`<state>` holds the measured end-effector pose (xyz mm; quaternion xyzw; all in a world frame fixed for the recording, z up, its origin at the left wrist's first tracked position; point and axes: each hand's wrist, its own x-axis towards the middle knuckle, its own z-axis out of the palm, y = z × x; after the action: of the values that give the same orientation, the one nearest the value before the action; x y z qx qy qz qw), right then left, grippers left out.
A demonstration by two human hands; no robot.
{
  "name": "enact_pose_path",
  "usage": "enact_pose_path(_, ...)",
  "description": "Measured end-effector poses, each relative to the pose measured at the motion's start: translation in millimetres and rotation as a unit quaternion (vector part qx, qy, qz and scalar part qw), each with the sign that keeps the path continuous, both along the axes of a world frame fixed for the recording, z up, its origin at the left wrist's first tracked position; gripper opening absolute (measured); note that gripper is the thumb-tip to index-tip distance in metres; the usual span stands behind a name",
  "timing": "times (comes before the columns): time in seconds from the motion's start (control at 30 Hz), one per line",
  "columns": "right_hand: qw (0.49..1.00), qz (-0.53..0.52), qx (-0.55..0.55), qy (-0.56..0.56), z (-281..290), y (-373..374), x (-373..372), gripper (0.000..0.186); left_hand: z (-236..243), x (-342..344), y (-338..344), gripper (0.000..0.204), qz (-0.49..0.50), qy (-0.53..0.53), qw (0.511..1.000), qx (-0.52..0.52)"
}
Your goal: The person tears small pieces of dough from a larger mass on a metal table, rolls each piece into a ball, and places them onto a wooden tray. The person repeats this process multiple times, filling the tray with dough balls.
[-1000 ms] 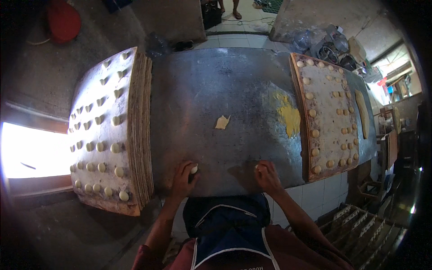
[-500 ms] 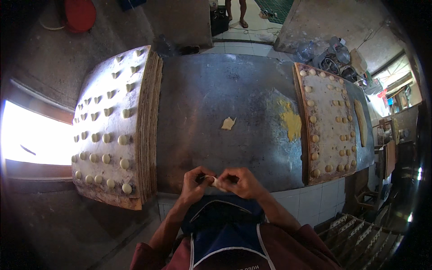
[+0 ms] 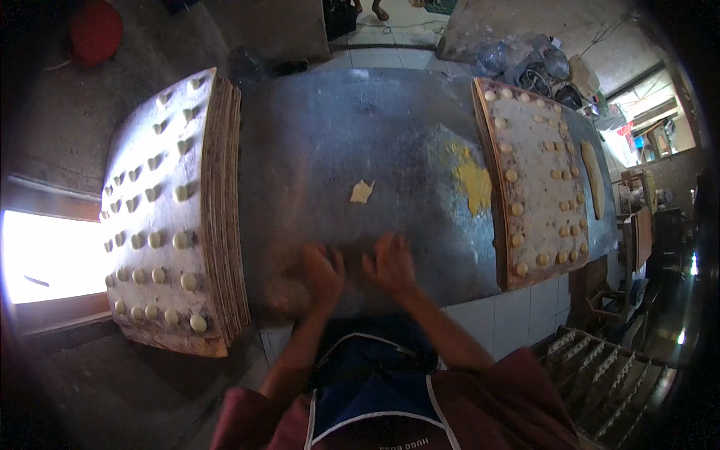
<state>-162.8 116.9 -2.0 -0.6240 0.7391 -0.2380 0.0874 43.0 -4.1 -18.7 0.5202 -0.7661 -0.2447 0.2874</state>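
Note:
Both hands are over the near part of the dark metal table [image 3: 315, 135], blurred by motion. My left hand [image 3: 324, 271] and my right hand [image 3: 392, 265] are a short gap apart, with fingers pointing away from me. What the fingers hold, if anything, is hidden. Beyond them a small flat scrap of pale dough [image 3: 361, 192] lies on the metal. To the right of it is a patch of yellow filling or dough [image 3: 471, 180] smeared on the table.
On the left rises a stack of boards [image 3: 225, 225], its top one [image 3: 161, 202] bearing rows of dough balls. A second board [image 3: 531, 180] with dough balls lies on the right, with a long dough roll [image 3: 592, 180] beyond it. Another person's feet [image 3: 380, 12] show in the doorway.
My hands have parted and moved forward onto the table from its near edge, where they pinched a piece of dough together. That piece is out of sight. The whole view has shifted slightly.

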Motion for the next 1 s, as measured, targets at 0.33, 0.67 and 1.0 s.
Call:
enact_pose_path(0.33,0.998,-0.019,-0.007,-0.053,-10.0,-10.3,-24.8,0.019,-14.4,14.5,-6.5,0.02,-0.006,0.038,0.999,0.017)
enact_pose_path(0.67,0.997,-0.018,0.007,-0.073,-7.5,2.7,-37.0,0.02,-2.9,24.1,-19.5,0.017,-0.008,0.045,0.999,-0.002)
enact_pose_path(1.0,0.999,-0.014,0.014,-0.041,-11.4,8.2,-41.7,0.024,-2.8,32.3,-10.3,0.014,0.016,0.027,0.999,-0.036)
